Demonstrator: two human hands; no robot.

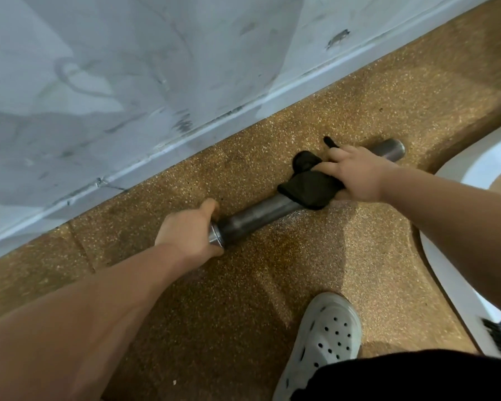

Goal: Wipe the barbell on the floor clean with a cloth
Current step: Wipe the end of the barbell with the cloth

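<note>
A dark steel barbell sleeve (258, 215) lies diagonally on the speckled brown floor, its open end (394, 149) pointing to the upper right. My left hand (190, 233) grips the bar just behind the shiny collar (216, 235), hiding the shaft there. A black cloth (308, 185) is wrapped over the sleeve near its middle. My right hand (356, 173) presses down on that cloth and closes around it and the sleeve.
A scuffed pale wall with a skirting board (185, 137) runs diagonally just beyond the bar. My foot in a grey perforated clog (327, 342) stands on the floor below. A white curved object (460, 285) fills the right edge.
</note>
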